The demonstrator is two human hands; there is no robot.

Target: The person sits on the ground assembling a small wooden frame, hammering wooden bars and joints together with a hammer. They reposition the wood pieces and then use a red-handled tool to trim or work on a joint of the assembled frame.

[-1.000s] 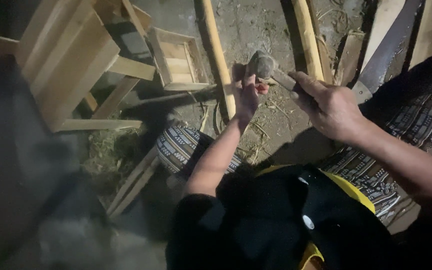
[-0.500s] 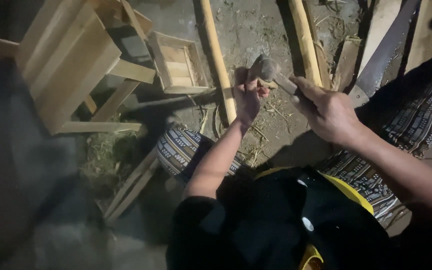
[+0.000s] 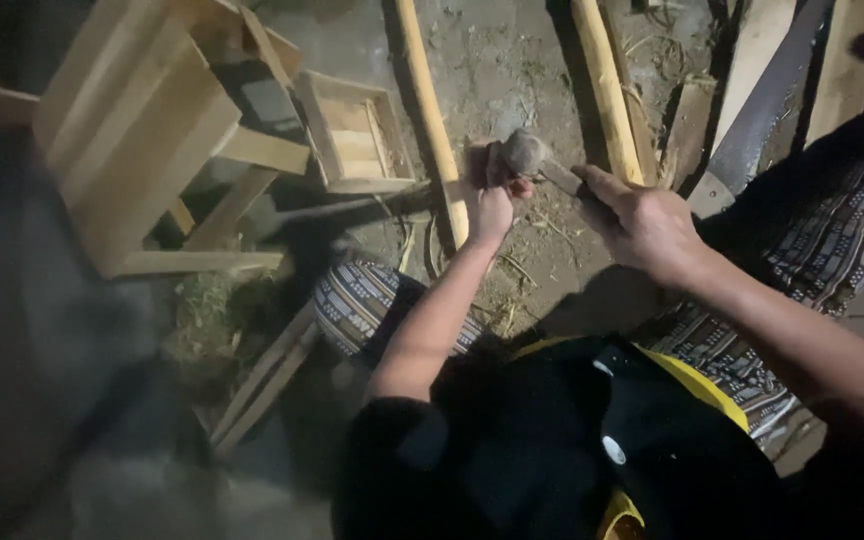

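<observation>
My right hand grips the handle of a hammer, whose grey head points left over the dirt ground. My left hand is right below and against the hammer head, fingers curled tight around a small piece that is mostly hidden. Both hands meet between two pale bamboo poles that lie on the ground. My knees in patterned cloth show below the hands.
A small open wooden box lies left of the hands, with a larger wooden frame beyond it. A saw blade and planks lie at the upper right. Thin slats rest by my left knee.
The hammer head has come down a little onto my left hand's fingers. My left hand has stayed in place, still pinching its piece.
</observation>
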